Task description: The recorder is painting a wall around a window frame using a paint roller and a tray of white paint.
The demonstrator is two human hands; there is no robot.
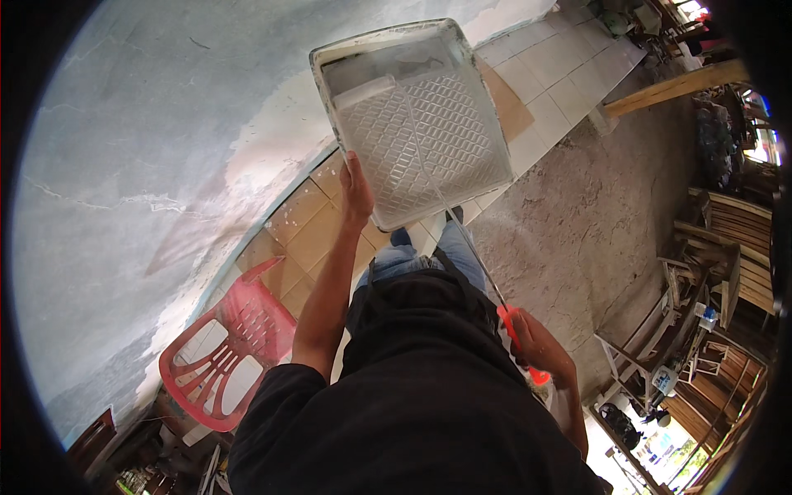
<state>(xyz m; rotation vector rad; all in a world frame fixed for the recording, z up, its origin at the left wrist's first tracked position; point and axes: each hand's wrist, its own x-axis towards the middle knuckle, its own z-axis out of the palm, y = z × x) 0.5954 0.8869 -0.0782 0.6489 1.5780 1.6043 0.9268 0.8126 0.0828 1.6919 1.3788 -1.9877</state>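
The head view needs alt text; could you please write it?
A person's left hand holds a paint tray by its edge; the right hand grips the red handle of a roller over it. A red chair stands at left.

My roller handle (508, 325) bright orange-red; rod (475, 256) silvery grey; roller cover (363, 92) whitish. My tray (496, 140) pale grey-white, raised diamond pattern across ramp (458, 115), darker grey well (417, 58), dark smudges on rim (381, 36). My shirt (412, 396) black, my jeans (464, 257) faded blue. Wall (140, 107) blue-grey, blotched whitish and pinkish, thin pale crack lines. Tiles near wall (301, 210) tan, white-speckled; tiles farther off (577, 95) cream. Bare floor (594, 198) mottled grey-brown. Chair (276, 322) pinkish red, slotted pattern. Beam (676, 88) yellowish tan.
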